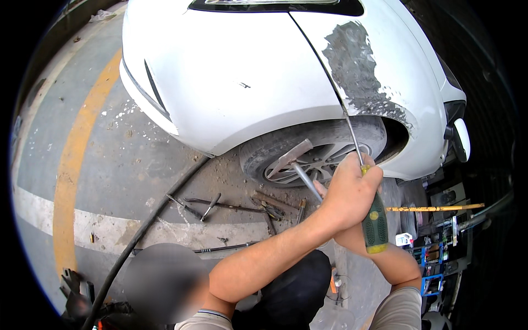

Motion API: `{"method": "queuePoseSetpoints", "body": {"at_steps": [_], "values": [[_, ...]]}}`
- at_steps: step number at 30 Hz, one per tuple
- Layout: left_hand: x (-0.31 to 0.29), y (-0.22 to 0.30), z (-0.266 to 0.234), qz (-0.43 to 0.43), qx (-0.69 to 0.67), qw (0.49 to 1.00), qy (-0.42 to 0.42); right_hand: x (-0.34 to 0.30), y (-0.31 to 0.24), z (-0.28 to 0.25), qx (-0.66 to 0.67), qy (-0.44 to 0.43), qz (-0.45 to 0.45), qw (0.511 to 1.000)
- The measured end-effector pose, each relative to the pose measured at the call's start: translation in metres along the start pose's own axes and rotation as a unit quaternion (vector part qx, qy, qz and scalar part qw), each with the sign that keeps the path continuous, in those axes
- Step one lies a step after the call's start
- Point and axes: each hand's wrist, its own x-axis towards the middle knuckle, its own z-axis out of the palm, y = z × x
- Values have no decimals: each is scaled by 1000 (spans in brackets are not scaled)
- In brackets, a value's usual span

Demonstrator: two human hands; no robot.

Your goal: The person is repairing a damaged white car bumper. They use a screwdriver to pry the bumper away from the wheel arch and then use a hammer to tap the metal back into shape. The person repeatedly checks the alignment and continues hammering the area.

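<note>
My left hand (pixel 355 190) is closed round a screwdriver (pixel 377 225) with a green and yellow handle, near where the shaft begins. Its long metal shaft runs up to the seam between a white car's bumper (pixel 242 55) and fender (pixel 407 60), at the wheel arch. Mostly hidden behind my left forearm and the screwdriver handle, my right hand (pixel 350 239) grips a hammer (pixel 294 155). The hammer's head and part of its metal handle show in front of the wheel (pixel 319 157). A rough grey patch (pixel 355 63) covers part of the fender beside the seam.
Several hand tools, including pliers (pixel 272 210) and a small hammer (pixel 210 206), lie on the dusty floor. A thick black hose (pixel 146 225) curves past them. Shelves with blue frames (pixel 432 256) and a white bottle (pixel 404 239) stand at right.
</note>
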Motion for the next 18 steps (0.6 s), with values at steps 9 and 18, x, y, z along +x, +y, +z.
{"method": "queuePoseSetpoints", "body": {"at_steps": [9,18], "values": [[-13,9,10,21,23,999,21,8,6,4,-16,43,-38,998],[-10,5,10,17,-28,999,26,-7,16,-3,-38,88,-55,994]]}}
